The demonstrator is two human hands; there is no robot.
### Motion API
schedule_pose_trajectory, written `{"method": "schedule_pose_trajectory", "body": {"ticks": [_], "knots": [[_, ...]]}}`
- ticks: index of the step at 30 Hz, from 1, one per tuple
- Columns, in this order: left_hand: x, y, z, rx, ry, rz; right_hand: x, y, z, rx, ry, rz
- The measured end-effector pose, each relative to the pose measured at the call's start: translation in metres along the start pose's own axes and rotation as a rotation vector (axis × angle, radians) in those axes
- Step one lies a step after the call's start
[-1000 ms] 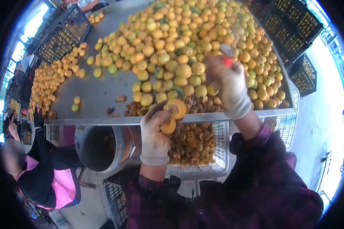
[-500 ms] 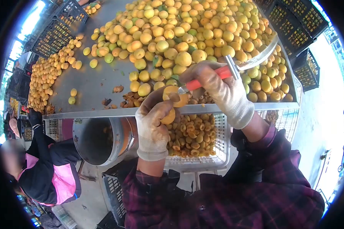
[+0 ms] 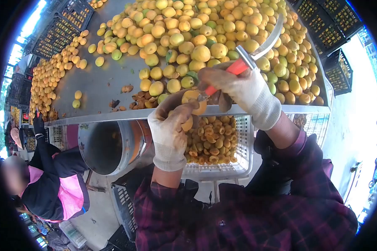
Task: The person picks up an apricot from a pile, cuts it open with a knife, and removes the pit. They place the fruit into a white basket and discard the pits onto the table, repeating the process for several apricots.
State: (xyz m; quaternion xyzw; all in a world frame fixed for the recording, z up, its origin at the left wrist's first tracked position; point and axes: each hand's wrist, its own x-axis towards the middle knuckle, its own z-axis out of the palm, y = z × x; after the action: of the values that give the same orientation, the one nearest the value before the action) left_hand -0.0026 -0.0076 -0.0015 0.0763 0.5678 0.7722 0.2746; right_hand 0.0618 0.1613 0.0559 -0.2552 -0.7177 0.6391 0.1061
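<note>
My left hand, in a white glove with stained fingers, is closed around an apricot just over the table's front edge. A second apricot sits lower in the same hand, partly hidden by the fingers. My right hand, gloved too, grips the red handle of a knife. Its long curved blade points up and away over the fruit. From the handle's other end a short metal tip meets the upper apricot; how deep it goes is hidden.
Many apricots cover the metal table. A white crate of halved apricots stands below its edge, beside a metal drum. Black crates stand at right. Another person sits at left, one dark-gloved hand by the table.
The knife has tilted, its curved blade now more upright and further left. Its short tip has moved slightly within the upper apricot. The view has shifted slightly.
</note>
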Motion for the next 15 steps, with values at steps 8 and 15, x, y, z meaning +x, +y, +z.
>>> {"method": "schedule_pose_trajectory", "body": {"ticks": [8,15], "knots": [[0.002,-0.009,-0.006,0.186,-0.027,0.064,-0.004,0.003,0.009,0.086,-0.044,0.064],[0.003,0.0,-0.004,0.002,-0.07,-0.042,0.014,0.035,0.005,0.581,-0.088,0.324]]}}
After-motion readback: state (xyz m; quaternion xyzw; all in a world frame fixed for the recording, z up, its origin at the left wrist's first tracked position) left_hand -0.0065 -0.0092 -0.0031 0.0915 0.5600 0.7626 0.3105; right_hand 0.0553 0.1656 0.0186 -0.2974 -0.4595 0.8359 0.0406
